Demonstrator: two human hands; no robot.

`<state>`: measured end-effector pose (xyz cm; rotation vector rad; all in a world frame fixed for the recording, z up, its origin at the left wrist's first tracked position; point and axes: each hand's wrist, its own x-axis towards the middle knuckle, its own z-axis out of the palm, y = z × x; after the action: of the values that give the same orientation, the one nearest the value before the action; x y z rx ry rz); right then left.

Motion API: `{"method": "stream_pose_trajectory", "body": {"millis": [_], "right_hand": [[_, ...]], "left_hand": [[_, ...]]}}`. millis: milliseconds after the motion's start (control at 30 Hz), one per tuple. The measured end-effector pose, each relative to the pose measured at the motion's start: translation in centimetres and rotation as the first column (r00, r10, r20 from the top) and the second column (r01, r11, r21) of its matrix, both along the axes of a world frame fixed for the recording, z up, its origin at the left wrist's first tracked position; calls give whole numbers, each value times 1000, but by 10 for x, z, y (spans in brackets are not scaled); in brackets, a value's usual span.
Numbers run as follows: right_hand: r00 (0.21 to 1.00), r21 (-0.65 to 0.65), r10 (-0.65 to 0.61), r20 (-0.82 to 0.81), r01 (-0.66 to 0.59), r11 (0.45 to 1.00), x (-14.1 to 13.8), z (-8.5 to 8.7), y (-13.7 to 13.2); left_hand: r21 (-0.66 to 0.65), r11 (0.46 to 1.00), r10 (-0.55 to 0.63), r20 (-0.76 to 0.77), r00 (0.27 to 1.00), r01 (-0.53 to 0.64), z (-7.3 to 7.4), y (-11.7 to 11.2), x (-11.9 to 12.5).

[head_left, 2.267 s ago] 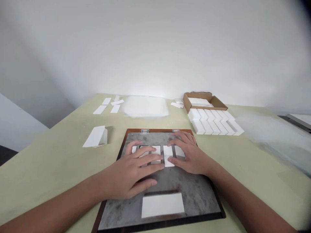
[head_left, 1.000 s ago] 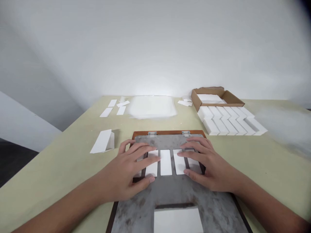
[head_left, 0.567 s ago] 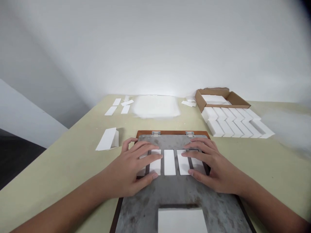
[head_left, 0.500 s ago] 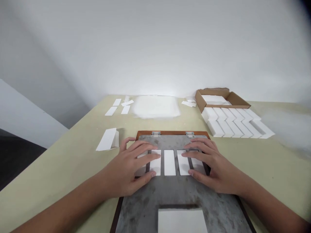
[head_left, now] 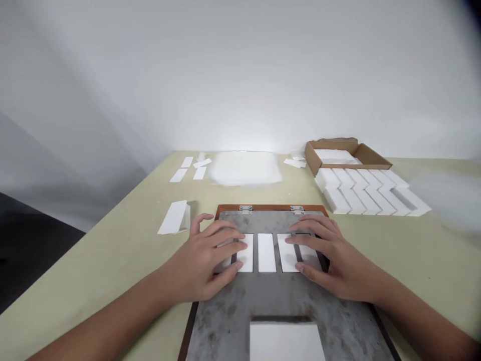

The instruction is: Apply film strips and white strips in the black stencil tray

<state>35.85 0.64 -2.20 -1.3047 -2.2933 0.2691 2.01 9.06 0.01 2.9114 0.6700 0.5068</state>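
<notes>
A grey metal template plate [head_left: 278,301] with hinges at its far edge lies on a brown board in front of me. Its row of narrow slots shows white strips [head_left: 266,252]. My left hand [head_left: 206,260] lies flat, fingers spread, over the left strips. My right hand [head_left: 326,258] lies flat over the right strips, fingers stretched out. A larger white rectangle [head_left: 287,342] fills a window near the plate's front edge.
The yellow-green table [head_left: 112,260] carries a folded white piece [head_left: 175,218] at left, loose white strips [head_left: 188,170] and a white sheet stack [head_left: 246,168] at the back, an open cardboard box [head_left: 347,153] and rows of white blocks [head_left: 370,190] at right.
Both hands have stayed flat on the strips, spreading slightly apart since the earliest frame so the middle strip shows. The view has shifted, moving the plate lower and rightward.
</notes>
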Motion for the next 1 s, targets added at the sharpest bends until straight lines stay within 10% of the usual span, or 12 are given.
{"method": "stream_pose_trajectory", "body": {"millis": [1000], "right_hand": [[1000,16,-21,10,21,1000,3,-1,1]], "left_hand": [[-67,996,55,11,998,-54,-4,0,4]]}}
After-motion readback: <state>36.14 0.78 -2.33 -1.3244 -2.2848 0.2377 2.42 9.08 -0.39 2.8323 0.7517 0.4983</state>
